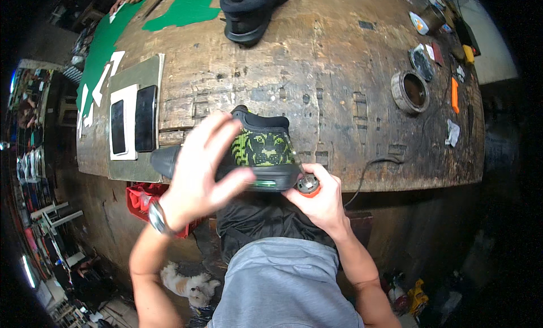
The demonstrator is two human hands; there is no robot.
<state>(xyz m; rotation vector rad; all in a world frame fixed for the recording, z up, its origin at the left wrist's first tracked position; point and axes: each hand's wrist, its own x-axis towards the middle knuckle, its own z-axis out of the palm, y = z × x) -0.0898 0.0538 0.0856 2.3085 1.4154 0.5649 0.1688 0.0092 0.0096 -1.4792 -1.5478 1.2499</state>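
Note:
A black sneaker [263, 149] with a yellow-green animal-face pattern lies on its side at the table's near edge, toe pointing left and sole toward me. Over its middle my left hand [206, 164], with a watch on the wrist, is slightly blurred; thumb and fingers are spread, and whether it touches the shoe I cannot tell. Beside the heel, my right hand [319, 195] is wrapped round a tool with an orange body and dark round end [308, 184]. A thin dark piece runs from that end toward the heel. Its exact kind is unclear.
Another black shoe [249, 16] stands at the far side of the wooden table [339, 101]. Two phones [146, 118] lie on a board at left, near green sheets [186, 11]. An open tin [410, 92] and a black cable [370, 169] are at right. A white dog [192, 285] is below.

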